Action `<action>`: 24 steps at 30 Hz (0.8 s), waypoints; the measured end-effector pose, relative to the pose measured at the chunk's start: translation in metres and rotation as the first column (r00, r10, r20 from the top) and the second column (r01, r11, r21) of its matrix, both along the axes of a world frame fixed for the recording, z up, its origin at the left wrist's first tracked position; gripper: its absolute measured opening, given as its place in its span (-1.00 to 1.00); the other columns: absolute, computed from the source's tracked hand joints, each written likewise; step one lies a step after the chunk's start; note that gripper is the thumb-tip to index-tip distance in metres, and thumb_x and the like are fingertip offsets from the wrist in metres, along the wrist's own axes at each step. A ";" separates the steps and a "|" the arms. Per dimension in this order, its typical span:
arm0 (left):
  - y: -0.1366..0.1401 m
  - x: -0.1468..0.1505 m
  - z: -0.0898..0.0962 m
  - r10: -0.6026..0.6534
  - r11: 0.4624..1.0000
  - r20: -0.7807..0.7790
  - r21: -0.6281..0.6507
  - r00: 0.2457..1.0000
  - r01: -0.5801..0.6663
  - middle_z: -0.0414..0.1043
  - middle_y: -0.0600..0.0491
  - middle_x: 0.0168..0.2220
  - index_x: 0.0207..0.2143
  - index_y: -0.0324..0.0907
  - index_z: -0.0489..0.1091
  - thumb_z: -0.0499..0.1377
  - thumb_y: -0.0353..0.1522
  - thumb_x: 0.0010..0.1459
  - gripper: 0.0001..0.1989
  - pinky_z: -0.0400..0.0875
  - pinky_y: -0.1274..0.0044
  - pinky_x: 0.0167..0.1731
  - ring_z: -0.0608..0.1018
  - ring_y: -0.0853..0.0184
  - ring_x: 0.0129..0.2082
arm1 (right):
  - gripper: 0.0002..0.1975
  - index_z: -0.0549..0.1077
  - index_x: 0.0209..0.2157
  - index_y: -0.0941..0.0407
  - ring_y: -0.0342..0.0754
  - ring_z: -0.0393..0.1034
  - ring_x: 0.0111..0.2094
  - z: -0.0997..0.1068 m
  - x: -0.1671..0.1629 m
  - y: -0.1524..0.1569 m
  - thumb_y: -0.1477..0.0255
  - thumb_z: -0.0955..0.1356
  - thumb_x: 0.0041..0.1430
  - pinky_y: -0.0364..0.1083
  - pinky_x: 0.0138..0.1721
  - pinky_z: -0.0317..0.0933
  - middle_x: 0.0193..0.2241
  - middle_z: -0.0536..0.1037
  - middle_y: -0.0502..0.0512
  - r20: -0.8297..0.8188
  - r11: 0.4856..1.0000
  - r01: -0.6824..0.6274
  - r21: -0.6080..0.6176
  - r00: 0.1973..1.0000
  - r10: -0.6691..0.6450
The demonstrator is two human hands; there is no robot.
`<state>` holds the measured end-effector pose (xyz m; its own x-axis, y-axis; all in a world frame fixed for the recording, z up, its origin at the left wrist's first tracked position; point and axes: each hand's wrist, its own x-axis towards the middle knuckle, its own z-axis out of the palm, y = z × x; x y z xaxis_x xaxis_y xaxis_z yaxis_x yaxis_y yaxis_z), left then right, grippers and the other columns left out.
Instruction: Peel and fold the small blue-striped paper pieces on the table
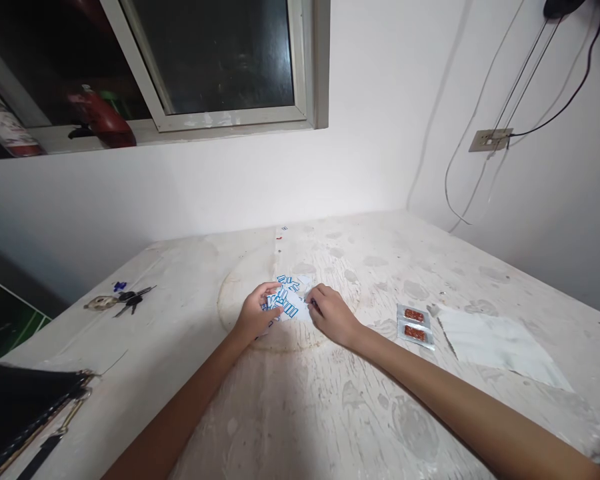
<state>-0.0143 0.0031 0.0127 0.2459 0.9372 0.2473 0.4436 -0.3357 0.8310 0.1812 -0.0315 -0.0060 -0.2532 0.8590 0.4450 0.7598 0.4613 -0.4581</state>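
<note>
A small heap of white paper pieces with blue-outlined markings (291, 308) lies in the middle of the table, between my two hands. My left hand (258, 308) curves round the heap's left side, thumb in front and fingers behind, with pieces held in the gap. At the right side of the heap, my right hand (330, 312) has its fingers curled and pressed together against the white paper. Whatever sits between those fingertips is hidden. A few pieces stick out just beyond the hands.
On the left lie keys (131, 301) and a black case (30, 413) with a zipper. A blister pack (415, 325) and a white cloth (500, 347) rest at the right. Tiny scraps (283, 229) lie near the wall. Cables hang from a wall socket (490, 140).
</note>
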 end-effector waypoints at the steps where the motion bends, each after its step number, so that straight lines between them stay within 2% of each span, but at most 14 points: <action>1: 0.001 -0.001 0.000 0.009 1.000 0.044 -0.024 0.999 -0.008 0.38 -0.02 -0.18 -0.14 -0.20 0.31 0.22 -0.31 -0.22 -0.50 0.38 0.45 -0.21 0.42 0.22 -0.14 | -0.77 0.35 -0.22 0.18 -0.05 0.24 -0.23 -0.001 -0.001 0.000 0.58 0.17 0.09 -0.08 -0.18 0.13 -0.26 0.35 0.16 0.002 1.000 0.022 0.006 1.000 -0.022; 4: 0.006 -0.005 -0.001 0.060 0.996 0.150 -0.068 0.987 -0.050 0.40 -0.02 -0.20 -0.18 -0.22 0.32 0.21 -0.29 -0.21 -0.55 0.39 0.46 -0.22 0.45 0.23 -0.16 | -0.70 0.34 -0.15 0.15 -0.05 0.22 -0.17 -0.004 -0.002 0.000 0.61 0.14 0.11 -0.07 -0.13 0.10 -0.20 0.33 0.17 0.027 0.999 0.011 0.048 1.000 -0.012; 7: 0.009 -0.007 -0.002 0.135 0.990 0.194 -0.072 0.972 -0.123 0.41 -0.07 -0.19 -0.17 -0.24 0.28 0.11 -0.21 -0.07 -0.59 0.35 0.42 -0.17 0.45 0.22 -0.14 | -0.68 0.36 -0.13 0.10 -0.05 0.20 -0.11 -0.007 -0.003 -0.001 0.57 0.13 0.14 -0.01 -0.04 0.03 -0.17 0.33 0.14 0.078 0.996 -0.045 0.073 0.996 0.039; 8: 0.008 -0.007 -0.003 0.155 0.988 0.151 -0.048 0.976 -0.150 0.41 -0.08 -0.18 -0.15 -0.24 0.27 0.08 -0.18 -0.03 -0.58 0.33 0.40 -0.14 0.44 0.21 -0.13 | -0.68 0.37 -0.13 0.09 -0.05 0.20 -0.10 -0.007 -0.003 -0.001 0.56 0.13 0.15 0.00 -0.02 0.01 -0.17 0.33 0.14 0.088 0.996 -0.047 0.074 0.995 0.040; 10: 0.005 -0.005 -0.004 0.172 0.984 -0.044 0.047 0.984 -0.170 0.37 -0.08 -0.11 -0.09 -0.20 0.24 0.06 -0.14 0.00 -0.54 0.24 0.33 -0.04 0.38 0.18 -0.05 | -0.69 0.37 -0.12 0.08 -0.05 0.19 -0.09 -0.006 -0.004 -0.002 0.52 0.12 0.18 0.02 0.00 -0.02 -0.15 0.33 0.14 0.101 0.997 -0.029 0.069 0.995 0.022; 12: -0.001 -0.002 -0.006 0.153 0.982 -0.278 0.154 0.948 -0.114 0.30 -0.05 -0.01 -0.03 -0.13 0.22 0.13 -0.13 -0.06 -0.48 0.12 0.28 0.04 0.29 0.14 0.03 | -0.69 0.36 -0.11 0.07 -0.04 0.18 -0.06 -0.005 -0.005 -0.004 0.47 0.11 0.21 0.05 0.03 -0.06 -0.13 0.33 0.15 0.121 0.998 -0.010 0.060 0.993 0.003; 13: -0.004 0.001 -0.007 0.123 0.982 -0.347 0.179 0.930 -0.063 0.28 -0.03 0.01 -0.01 -0.11 0.19 0.16 -0.14 -0.08 -0.44 0.10 0.28 0.06 0.27 0.14 0.04 | -0.69 0.35 -0.10 0.07 -0.03 0.17 -0.04 -0.004 -0.005 -0.005 0.44 0.10 0.22 0.07 0.05 -0.09 -0.11 0.33 0.15 0.133 0.998 -0.006 0.057 0.991 -0.002; 15: -0.008 0.005 -0.009 0.051 0.985 -0.390 0.172 0.919 0.019 0.28 -0.02 -0.01 0.04 -0.10 0.13 0.17 -0.17 -0.08 -0.40 0.13 0.31 0.04 0.29 0.17 0.02 | -0.68 0.34 -0.08 0.05 -0.01 0.14 0.00 -0.002 -0.006 -0.007 0.40 0.08 0.24 0.09 0.07 -0.13 -0.08 0.32 0.15 0.155 0.999 -0.010 0.053 0.988 0.002; 18: -0.008 0.006 -0.009 -0.027 0.990 -0.332 0.119 0.943 0.070 0.28 -0.04 -0.04 0.08 -0.13 0.06 0.17 -0.20 -0.06 -0.36 0.20 0.37 0.00 0.33 0.21 -0.01 | -0.67 0.34 -0.08 0.04 -0.01 0.13 0.02 -0.001 -0.007 -0.009 0.39 0.08 0.24 0.11 0.08 -0.15 -0.06 0.32 0.14 0.169 0.999 -0.019 0.045 0.985 0.011; 21: -0.002 -0.001 -0.003 -0.026 0.994 -0.295 0.092 0.955 0.056 0.19 -0.08 0.03 0.12 -0.14 0.00 0.19 -0.17 -0.08 -0.27 0.21 0.39 0.00 0.27 0.18 0.04 | -0.68 0.35 -0.09 0.05 0.01 0.13 0.02 0.001 -0.007 -0.009 0.40 0.08 0.23 0.12 0.07 -0.15 -0.06 0.33 0.15 0.172 0.999 -0.016 0.033 0.985 0.010; 24: 0.003 -0.009 0.008 0.009 0.998 -0.420 0.063 0.907 0.020 0.18 -0.09 0.05 0.14 -0.14 -0.01 0.20 -0.07 -0.15 -0.18 0.17 0.32 0.01 0.25 0.11 0.06 | -0.67 0.35 -0.09 0.05 0.01 0.13 0.02 0.001 -0.007 -0.009 0.40 0.08 0.23 0.12 0.07 -0.14 -0.07 0.34 0.15 0.178 0.999 -0.011 0.035 0.984 0.005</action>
<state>-0.0234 0.0059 0.0204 0.3453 0.9211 0.1800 0.7449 -0.3857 0.5445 0.1740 -0.0409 -0.0052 -0.3378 0.8409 0.4228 0.8239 0.4814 -0.2991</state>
